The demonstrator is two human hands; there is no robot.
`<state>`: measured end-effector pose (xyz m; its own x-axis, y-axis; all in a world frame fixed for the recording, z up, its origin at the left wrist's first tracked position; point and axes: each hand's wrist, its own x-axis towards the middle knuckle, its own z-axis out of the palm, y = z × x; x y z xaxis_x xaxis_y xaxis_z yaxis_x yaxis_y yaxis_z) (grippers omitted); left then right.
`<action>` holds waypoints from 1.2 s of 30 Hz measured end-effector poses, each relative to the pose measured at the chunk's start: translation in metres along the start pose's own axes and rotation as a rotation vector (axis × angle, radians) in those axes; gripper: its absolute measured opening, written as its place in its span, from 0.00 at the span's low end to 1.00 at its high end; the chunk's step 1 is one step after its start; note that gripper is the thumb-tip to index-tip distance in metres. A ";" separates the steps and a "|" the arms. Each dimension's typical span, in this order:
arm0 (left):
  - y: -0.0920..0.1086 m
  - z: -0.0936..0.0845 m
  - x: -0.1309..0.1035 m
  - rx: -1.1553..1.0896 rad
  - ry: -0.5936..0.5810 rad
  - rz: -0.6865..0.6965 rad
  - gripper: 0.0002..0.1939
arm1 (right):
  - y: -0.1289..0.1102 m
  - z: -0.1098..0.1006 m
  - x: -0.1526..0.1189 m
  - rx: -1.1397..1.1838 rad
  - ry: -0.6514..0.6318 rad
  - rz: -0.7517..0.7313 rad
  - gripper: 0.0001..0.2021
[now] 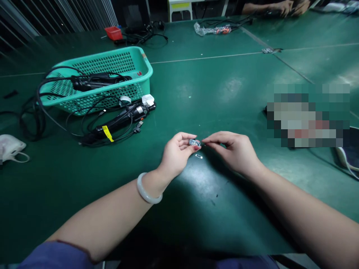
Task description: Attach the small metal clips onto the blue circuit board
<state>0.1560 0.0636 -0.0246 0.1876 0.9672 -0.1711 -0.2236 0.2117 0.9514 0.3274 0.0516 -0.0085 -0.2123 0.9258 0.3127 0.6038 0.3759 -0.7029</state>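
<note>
Between the thumb and fingers of my left hand [175, 153] is a small clear, shiny rectangular piece [194, 142]. Its kind is too small to make out. My right hand [237, 149] is just to the right of it, thumb and forefinger pinched together. Whatever sits in that pinch, if anything, is too tiny to name. Below the left fingertips, a small white-edged rectangular frame [199, 156] lies flat on the green table [174, 209]. A pale bangle [148, 190] circles my left wrist.
A green plastic basket [146, 74] at the left holds a black corded tool [91, 81]. Another black tool [117, 121] with cables and a yellow tag lies before it. A white mask [11, 147] is far left. Across the table are a red box [113, 33] and another person's hands [291, 7].
</note>
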 end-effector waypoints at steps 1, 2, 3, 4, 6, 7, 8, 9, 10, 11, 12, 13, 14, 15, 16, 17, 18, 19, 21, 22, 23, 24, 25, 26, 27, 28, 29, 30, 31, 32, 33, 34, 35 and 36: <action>0.000 0.000 -0.001 0.028 -0.004 0.003 0.12 | -0.003 -0.001 -0.001 0.020 0.015 0.024 0.08; 0.001 0.001 -0.001 0.054 -0.007 0.003 0.12 | -0.006 -0.002 -0.001 0.034 0.020 0.049 0.08; 0.001 0.001 -0.002 0.079 -0.010 0.001 0.12 | -0.008 -0.002 -0.002 0.040 0.017 0.076 0.07; 0.001 0.002 -0.002 0.102 -0.016 0.002 0.12 | -0.010 -0.002 -0.002 0.041 0.012 0.101 0.07; 0.002 0.002 -0.004 0.143 -0.027 0.020 0.12 | -0.013 -0.001 -0.003 0.032 0.005 0.139 0.06; 0.002 0.003 -0.004 0.163 -0.031 0.033 0.13 | -0.014 0.000 -0.004 0.027 0.003 0.148 0.06; 0.002 0.003 -0.005 0.182 -0.035 0.048 0.13 | -0.015 0.000 -0.004 0.023 -0.001 0.153 0.05; 0.002 0.003 -0.006 0.202 -0.036 0.060 0.13 | -0.015 0.000 -0.004 0.018 -0.005 0.155 0.04; 0.002 0.004 -0.006 0.221 -0.037 0.069 0.13 | -0.016 0.000 -0.005 0.009 -0.011 0.154 0.03; 0.002 0.004 -0.007 0.241 -0.037 0.077 0.13 | -0.017 -0.001 -0.005 -0.008 -0.021 0.150 0.03; 0.003 0.004 -0.007 0.262 -0.037 0.084 0.13 | -0.018 -0.002 -0.005 -0.032 -0.031 0.143 0.02; 0.003 0.004 -0.008 0.282 -0.037 0.091 0.13 | -0.019 -0.003 -0.005 -0.062 -0.040 0.134 0.02; 0.003 0.004 -0.008 0.302 -0.038 0.099 0.13 | -0.021 -0.004 -0.005 -0.095 -0.049 0.122 0.02; 0.003 0.004 -0.009 0.319 -0.041 0.109 0.12 | -0.022 -0.005 -0.005 -0.127 -0.057 0.109 0.03; 0.003 0.003 -0.009 0.334 -0.045 0.120 0.12 | -0.024 -0.006 -0.005 -0.158 -0.065 0.097 0.04; 0.003 0.003 -0.010 0.349 -0.050 0.131 0.12 | -0.025 -0.007 -0.005 -0.186 -0.073 0.085 0.04; 0.003 0.003 -0.010 0.363 -0.056 0.144 0.11 | -0.026 -0.007 -0.006 -0.209 -0.080 0.073 0.05; 0.002 0.003 -0.010 0.379 -0.061 0.157 0.11 | -0.027 -0.007 -0.006 -0.229 -0.085 0.063 0.05; 0.002 0.003 -0.011 0.416 -0.069 0.182 0.11 | -0.028 -0.007 -0.006 -0.265 -0.090 0.047 0.04; 0.002 0.003 -0.012 0.435 -0.070 0.193 0.11 | -0.029 -0.007 -0.006 -0.280 -0.092 0.042 0.04; 0.001 0.003 -0.012 0.451 -0.072 0.204 0.11 | -0.029 -0.007 -0.006 -0.293 -0.094 0.040 0.03; 0.001 0.003 -0.012 0.465 -0.075 0.215 0.11 | -0.030 -0.007 -0.006 -0.305 -0.095 0.039 0.03; 0.001 0.003 -0.012 0.478 -0.078 0.225 0.11 | -0.030 -0.007 -0.006 -0.315 -0.097 0.039 0.03; 0.000 0.002 -0.013 0.489 -0.081 0.236 0.11 | -0.030 -0.007 -0.006 -0.324 -0.100 0.039 0.03; 0.000 0.002 -0.013 0.499 -0.086 0.249 0.11 | -0.031 -0.008 -0.006 -0.335 -0.102 0.038 0.03; -0.001 0.002 -0.013 0.508 -0.090 0.262 0.10 | -0.031 -0.008 -0.006 -0.350 -0.104 0.036 0.03; -0.002 0.002 -0.013 0.516 -0.094 0.273 0.10 | -0.031 -0.008 -0.006 -0.366 -0.105 0.033 0.03; -0.002 0.001 -0.013 0.522 -0.097 0.282 0.10 | -0.031 -0.008 -0.006 -0.384 -0.104 0.030 0.03; -0.003 0.001 -0.013 0.526 -0.097 0.288 0.10 | -0.031 -0.008 -0.007 -0.402 -0.102 0.026 0.02; -0.004 0.001 -0.013 0.529 -0.098 0.292 0.10 | -0.031 -0.008 -0.007 -0.418 -0.099 0.021 0.02; -0.004 0.001 -0.013 0.533 -0.098 0.294 0.10 | -0.031 -0.007 -0.007 -0.432 -0.097 0.016 0.02; -0.005 0.001 -0.013 0.538 -0.100 0.297 0.10 | -0.031 -0.007 -0.008 -0.442 -0.095 0.011 0.02; -0.005 0.001 -0.013 0.544 -0.104 0.301 0.10 | -0.030 -0.006 -0.008 -0.450 -0.096 0.011 0.02; -0.006 0.001 -0.013 0.552 -0.108 0.306 0.10 | -0.030 -0.006 -0.008 -0.456 -0.096 0.013 0.02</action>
<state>0.1556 0.0494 -0.0274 0.2952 0.9468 0.1283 0.2375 -0.2028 0.9500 0.3154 0.0326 0.0141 -0.2602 0.9378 0.2300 0.8784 0.3288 -0.3468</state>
